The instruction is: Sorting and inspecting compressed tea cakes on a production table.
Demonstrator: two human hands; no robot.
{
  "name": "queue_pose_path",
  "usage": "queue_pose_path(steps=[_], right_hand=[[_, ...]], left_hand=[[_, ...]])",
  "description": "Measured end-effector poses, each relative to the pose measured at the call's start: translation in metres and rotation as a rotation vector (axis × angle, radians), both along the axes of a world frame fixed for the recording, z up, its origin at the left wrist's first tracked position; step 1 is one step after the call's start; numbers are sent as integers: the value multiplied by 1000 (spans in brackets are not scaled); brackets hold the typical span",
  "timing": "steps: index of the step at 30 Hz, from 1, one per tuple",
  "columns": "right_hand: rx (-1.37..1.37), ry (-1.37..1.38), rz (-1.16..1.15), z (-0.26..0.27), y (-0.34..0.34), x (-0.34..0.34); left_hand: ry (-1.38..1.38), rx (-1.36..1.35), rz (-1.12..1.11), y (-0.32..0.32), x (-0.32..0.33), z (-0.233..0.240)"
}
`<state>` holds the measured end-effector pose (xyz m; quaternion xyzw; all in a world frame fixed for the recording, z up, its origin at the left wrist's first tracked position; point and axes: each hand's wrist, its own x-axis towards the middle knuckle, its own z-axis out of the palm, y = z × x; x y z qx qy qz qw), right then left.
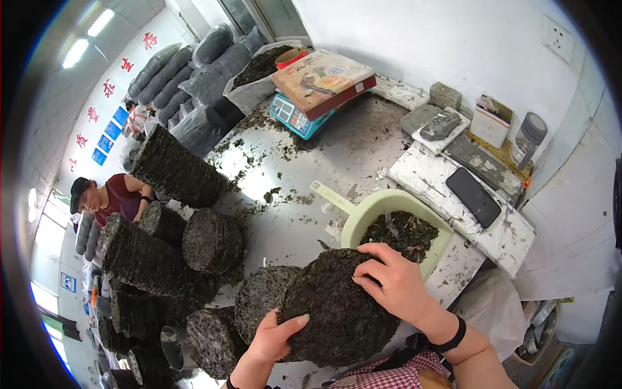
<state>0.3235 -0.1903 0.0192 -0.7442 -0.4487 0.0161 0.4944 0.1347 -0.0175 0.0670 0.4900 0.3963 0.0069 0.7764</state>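
A round, dark dried seaweed cake [335, 311] lies tilted in front of me. My left hand [272, 335] grips its lower left edge, thumb on top. My right hand [388, 282] rests at its upper right, with thumb and index fingertips on the surface; whether they pinch a bit of it I cannot tell. Behind the cake, another round seaweed stack [265, 291] is partly hidden. Just beyond my right hand sits a pale green plastic dustpan [350, 226] holding dark scraps [403, 233].
Tall seaweed stacks [177, 165] crowd the left side. A blue digital scale [296, 116] bears a flat box [323, 80]. At right are a smartphone [473, 197], a white bin [490, 127] and a lidded bottle [527, 138]. A person [119, 197] in a cap is beyond the stacks.
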Motion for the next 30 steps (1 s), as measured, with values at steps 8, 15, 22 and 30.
queue_pose_path(steps=[8, 15, 22, 30], right_hand=[[-419, 503, -294, -22, -42, 69], [126, 135, 206, 12, -6, 13], [224, 794, 209, -14, -25, 47], [100, 1232, 277, -22, -35, 9]], left_hand=[[246, 53, 183, 3, 2, 4], [-9, -124, 91, 9, -10, -4], [-87, -130, 183, 10, -19, 4], [-182, -117, 243, 14, -16, -3]])
